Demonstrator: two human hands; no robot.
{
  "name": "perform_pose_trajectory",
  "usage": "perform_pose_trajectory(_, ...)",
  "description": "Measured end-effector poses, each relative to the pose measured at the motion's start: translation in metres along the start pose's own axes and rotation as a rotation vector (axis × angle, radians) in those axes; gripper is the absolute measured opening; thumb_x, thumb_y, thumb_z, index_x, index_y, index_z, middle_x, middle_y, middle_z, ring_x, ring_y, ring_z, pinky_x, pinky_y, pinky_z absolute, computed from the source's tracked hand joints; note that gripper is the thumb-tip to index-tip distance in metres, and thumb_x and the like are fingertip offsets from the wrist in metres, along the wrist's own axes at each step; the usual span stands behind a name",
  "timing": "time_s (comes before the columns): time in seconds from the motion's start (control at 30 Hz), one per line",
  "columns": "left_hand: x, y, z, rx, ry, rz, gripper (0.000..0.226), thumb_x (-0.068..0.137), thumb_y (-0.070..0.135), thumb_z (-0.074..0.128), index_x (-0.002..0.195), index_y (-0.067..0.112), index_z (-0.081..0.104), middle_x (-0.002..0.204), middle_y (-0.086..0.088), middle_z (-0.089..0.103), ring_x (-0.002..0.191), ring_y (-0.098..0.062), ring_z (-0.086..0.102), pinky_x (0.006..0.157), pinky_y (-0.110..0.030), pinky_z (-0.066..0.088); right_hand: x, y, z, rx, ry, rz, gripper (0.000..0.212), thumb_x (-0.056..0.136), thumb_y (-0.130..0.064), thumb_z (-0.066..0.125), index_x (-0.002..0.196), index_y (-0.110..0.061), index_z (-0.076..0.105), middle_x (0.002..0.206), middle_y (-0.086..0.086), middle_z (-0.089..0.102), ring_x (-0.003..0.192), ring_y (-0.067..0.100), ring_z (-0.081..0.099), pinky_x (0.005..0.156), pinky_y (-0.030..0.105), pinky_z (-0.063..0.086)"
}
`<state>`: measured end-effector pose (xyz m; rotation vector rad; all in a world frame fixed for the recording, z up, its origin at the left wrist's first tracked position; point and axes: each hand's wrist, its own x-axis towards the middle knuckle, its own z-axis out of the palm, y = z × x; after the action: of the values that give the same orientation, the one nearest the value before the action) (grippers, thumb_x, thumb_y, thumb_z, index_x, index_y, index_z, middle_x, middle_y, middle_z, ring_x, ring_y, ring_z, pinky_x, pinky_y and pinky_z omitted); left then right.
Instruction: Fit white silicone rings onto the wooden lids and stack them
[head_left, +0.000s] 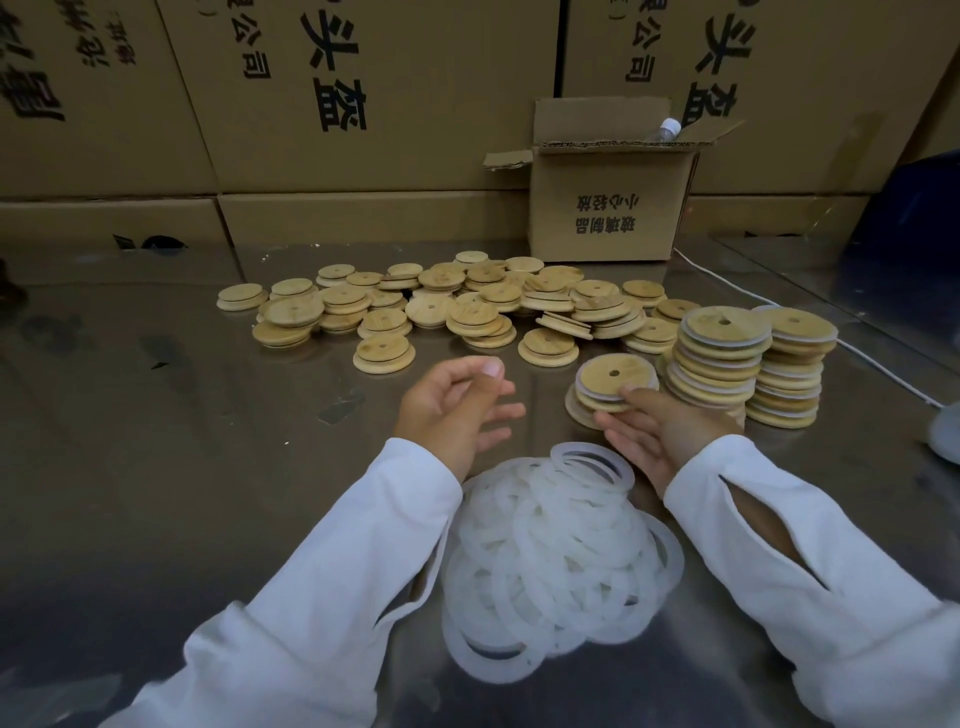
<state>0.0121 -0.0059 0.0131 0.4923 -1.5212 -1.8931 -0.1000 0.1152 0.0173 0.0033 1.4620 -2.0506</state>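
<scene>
tabletop (156, 519) | bare wooden lids (467, 312) heaped upper centre | white silicone rings (561, 561) piled lower centre | finished stacks (727, 364) centre right | left hand (447, 410) loosely curled, empty | right hand (660, 436) pinches ringed lid (608, 374) on short stack (579, 408) | step: stacking, likely | next: let go squarely, fetch bare lid and ring

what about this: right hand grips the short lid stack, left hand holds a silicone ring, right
No: the head view shows the left hand empty, its fingers loosely curled. The right hand does grip the short lid stack.
</scene>
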Motion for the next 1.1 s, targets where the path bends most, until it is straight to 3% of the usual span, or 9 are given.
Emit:
perform_pose_trajectory(0.1,-0.001,0.001,0.0,0.003,0.002,-0.005,0.006,0.088,0.023,0.058,0.091,0.019,0.06,0.08,0.0,0.067,0.069,-0.012,0.069,0.067,-0.027,0.057,0.001,-0.003,0.001,-0.05,0.014,0.007,0.035,0.094,-0.007,0.042,0.128,0.003,0.042,0.126,0.016,0.052,0.117,0.026,0.053,0.094,0.028,0.04)
perform_pose_trajectory(0.17,-0.001,0.002,0.0,0.003,0.006,-0.009,0.006,0.087,0.023,0.058,0.091,0.019,0.06,0.079,0.0,0.067,0.067,-0.011,0.069,0.066,-0.026,0.056,-0.001,-0.006,0.001,-0.051,0.035,0.039,0.029,0.094,-0.008,0.043,0.121,0.003,0.048,0.118,0.014,0.055,0.112,0.024,0.056,0.092,0.026,0.042)
perform_pose_trajectory(0.27,-0.002,0.002,0.001,0.009,-0.002,-0.02,0.006,0.087,0.023,0.058,0.091,0.019,0.06,0.077,0.0,0.067,0.066,-0.012,0.069,0.065,-0.026,0.056,-0.003,-0.007,0.001,-0.037,0.07,0.088,0.011,0.09,-0.009,0.052,0.091,0.002,0.055,0.085,0.008,0.056,0.072,0.015,0.059,0.06,0.017,0.053)
perform_pose_trajectory(0.43,-0.004,0.0,0.003,0.024,-0.006,-0.026,0.003,0.088,0.021,0.058,0.087,0.02,0.06,0.072,0.002,0.067,0.063,-0.011,0.068,0.064,-0.026,0.056,-0.007,-0.008,0.001,0.002,0.026,0.112,0.021,0.095,-0.008,0.041,0.112,0.001,0.049,0.103,0.012,0.053,0.106,0.024,0.055,0.087,0.032,0.042)
perform_pose_trajectory(0.5,-0.004,0.0,0.002,0.034,-0.002,-0.025,0.004,0.088,0.02,0.057,0.087,0.019,0.06,0.071,0.002,0.067,0.062,-0.011,0.067,0.062,-0.025,0.055,-0.007,-0.008,0.001,-0.091,0.011,0.137,0.014,0.095,-0.009,0.042,0.098,0.003,0.05,0.088,0.011,0.06,0.084,0.021,0.061,0.079,0.029,0.047)
perform_pose_trajectory(0.63,-0.003,-0.001,0.001,0.06,0.011,-0.034,0.004,0.089,0.019,0.056,0.087,0.019,0.06,0.072,0.0,0.066,0.059,-0.01,0.066,0.06,-0.024,0.054,-0.007,-0.006,0.003,-0.362,0.042,0.088,0.025,0.09,-0.012,0.053,0.067,-0.002,0.05,0.034,0.003,0.05,0.026,0.01,0.046,0.032,0.015,0.04)
perform_pose_trajectory(0.77,0.002,-0.002,-0.002,0.094,0.04,-0.02,0.01,0.09,0.014,0.055,0.083,0.019,0.059,0.072,-0.001,0.064,0.056,-0.008,0.064,0.057,-0.021,0.053,-0.002,-0.002,-0.001,-0.503,0.131,-0.215,0.008,0.086,-0.017,0.059,0.081,-0.01,0.058,0.037,-0.003,0.051,0.032,0.013,0.041,0.04,0.022,0.035)
perform_pose_trajectory(0.9,0.015,-0.006,-0.015,0.179,0.243,0.079,0.018,0.089,0.005,0.053,0.079,0.019,0.058,0.069,-0.001,0.062,0.053,-0.009,0.062,0.055,-0.018,0.052,-0.006,0.006,-0.003,-0.95,0.084,-0.683,0.007,0.083,-0.023,0.06,0.079,-0.025,0.055,0.051,-0.002,0.053,0.056,0.014,0.052,0.055,0.027,0.037)
perform_pose_trajectory(1.1,0.082,0.004,-0.06,0.642,0.442,0.102,0.019,0.082,0.016,0.066,0.097,0.016,0.054,0.093,0.0,0.057,0.087,-0.019,0.054,0.073,-0.021,0.039,-0.012,0.011,-0.001,-1.187,-0.04,-0.813,0.016,0.081,-0.022,0.06,0.079,-0.033,0.049,0.054,-0.004,0.055,0.058,0.006,0.052,0.055,0.02,0.037)
